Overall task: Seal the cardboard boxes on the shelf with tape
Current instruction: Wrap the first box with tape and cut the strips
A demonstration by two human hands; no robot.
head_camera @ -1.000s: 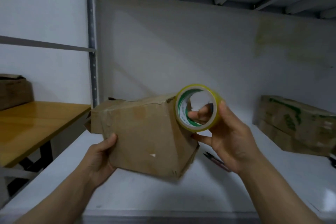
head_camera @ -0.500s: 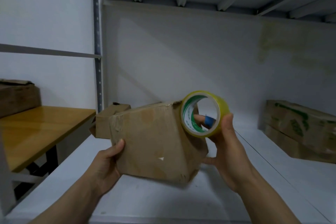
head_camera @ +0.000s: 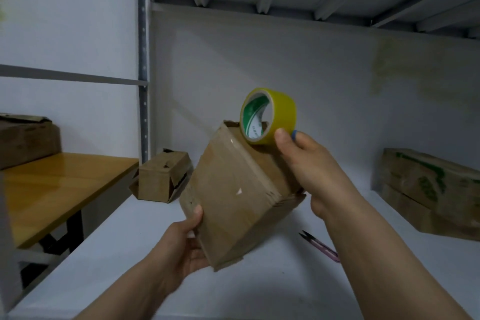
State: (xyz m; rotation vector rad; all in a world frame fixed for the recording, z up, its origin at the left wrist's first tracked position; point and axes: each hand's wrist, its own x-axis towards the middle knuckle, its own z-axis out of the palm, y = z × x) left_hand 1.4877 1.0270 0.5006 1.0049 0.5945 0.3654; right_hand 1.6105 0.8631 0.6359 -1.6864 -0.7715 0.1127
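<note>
The left hand (head_camera: 181, 244) curls round the lower left corner of the tilted cardboard box (head_camera: 233, 195), which it holds above the shelf (head_camera: 259, 291). The right hand (head_camera: 309, 163) pinches the yellow tape roll (head_camera: 268, 114) against the box's upper end, its fingers mostly hidden behind the roll. Right of the box, a pink tool (head_camera: 319, 244), perhaps scissors, is partly hidden by the forearm.

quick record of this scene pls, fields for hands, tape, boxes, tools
left hand: grips lower corner of held box
right hand: holds tape roll at the box's upper end
held box: tilted
small open box: on shelf, behind, flaps loose
printed boxes: stacked, right
pink-handled tool: lying on shelf beside right forearm
</note>
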